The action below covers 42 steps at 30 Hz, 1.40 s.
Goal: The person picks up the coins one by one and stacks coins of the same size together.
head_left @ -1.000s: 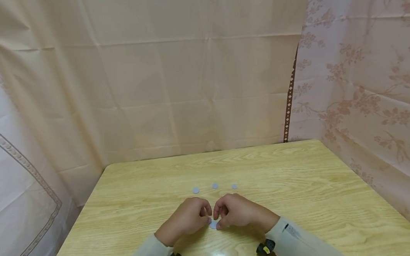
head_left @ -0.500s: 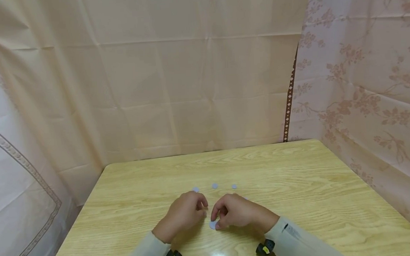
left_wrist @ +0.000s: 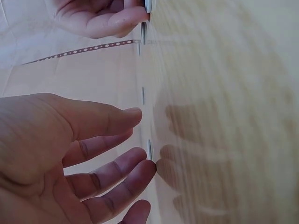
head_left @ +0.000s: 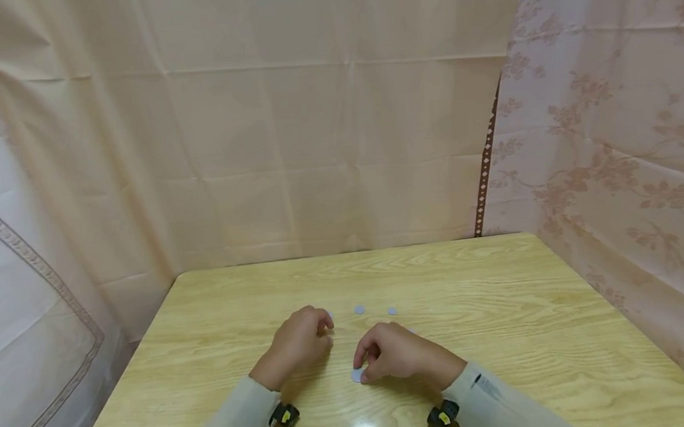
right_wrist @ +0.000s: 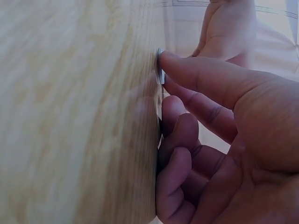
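Note:
Several small flat grey discs lie on the wooden table (head_left: 498,308). My left hand (head_left: 323,325) reaches forward with its fingers spread and nearly straight. In the left wrist view a fingertip (left_wrist: 150,167) touches the edge of the leftmost disc (left_wrist: 149,149), which my knuckles mostly hide in the head view. My right hand (head_left: 364,367) rests near the table's front with its fingers curled. It pinches a grey disc (head_left: 357,375) flat against the wood; the right wrist view shows one finger (right_wrist: 196,74) lying over that disc (right_wrist: 160,73).
Two more discs (head_left: 359,310) (head_left: 391,311) lie in a row just beyond my hands. Beige cloth (head_left: 315,144) hangs behind the table and patterned cloth (head_left: 618,160) to the right. Black and yellow wrist cameras (head_left: 285,416) sit on both sleeves.
My left hand has left the right hand and moved forward and left to the leftmost disc, its fingers opening. The right hand has stayed on its disc.

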Motion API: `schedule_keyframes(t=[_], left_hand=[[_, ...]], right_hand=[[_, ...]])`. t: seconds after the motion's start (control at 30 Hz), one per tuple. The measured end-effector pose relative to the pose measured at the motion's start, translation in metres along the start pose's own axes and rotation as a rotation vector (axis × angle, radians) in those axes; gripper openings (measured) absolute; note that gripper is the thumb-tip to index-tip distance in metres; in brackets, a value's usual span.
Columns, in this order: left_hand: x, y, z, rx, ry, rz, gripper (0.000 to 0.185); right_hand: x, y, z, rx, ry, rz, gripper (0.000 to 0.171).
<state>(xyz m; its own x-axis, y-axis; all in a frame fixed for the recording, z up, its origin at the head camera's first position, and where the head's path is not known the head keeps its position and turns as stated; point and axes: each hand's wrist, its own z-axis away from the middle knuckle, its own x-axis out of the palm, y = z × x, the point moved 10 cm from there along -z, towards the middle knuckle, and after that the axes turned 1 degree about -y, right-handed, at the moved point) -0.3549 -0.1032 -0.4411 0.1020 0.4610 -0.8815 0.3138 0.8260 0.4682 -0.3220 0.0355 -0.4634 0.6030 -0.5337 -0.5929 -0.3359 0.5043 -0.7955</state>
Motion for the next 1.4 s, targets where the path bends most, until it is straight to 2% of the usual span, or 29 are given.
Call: schedule_keyframes(t=[0.23, 0.5, 0.93, 1.2, 1.4], left_hand=[[0.001, -0.005, -0.008, -0.01, -0.016, 0.04, 0.021], [0.004, -0.012, -0.015, -0.062, -0.064, 0.196, 0.022], [0.001, -0.021, -0.031, -0.088, -0.04, 0.289, 0.02], [-0.003, -0.022, -0.033, -0.132, -0.044, 0.334, 0.022], [-0.012, -0.019, -0.034, -0.137, -0.004, 0.328, 0.022]], right_hand=[[-0.001, -0.001, 0.0, -0.004, 0.004, 0.0, 0.012], [-0.002, 0.0, 0.0, 0.005, 0.011, -0.003, 0.013], [-0.002, 0.001, -0.001, 0.005, 0.016, 0.001, 0.013], [-0.004, 0.003, -0.001, 0.009, 0.023, 0.018, 0.013], [-0.004, 0.002, 0.0, 0.011, 0.028, 0.01, 0.013]])
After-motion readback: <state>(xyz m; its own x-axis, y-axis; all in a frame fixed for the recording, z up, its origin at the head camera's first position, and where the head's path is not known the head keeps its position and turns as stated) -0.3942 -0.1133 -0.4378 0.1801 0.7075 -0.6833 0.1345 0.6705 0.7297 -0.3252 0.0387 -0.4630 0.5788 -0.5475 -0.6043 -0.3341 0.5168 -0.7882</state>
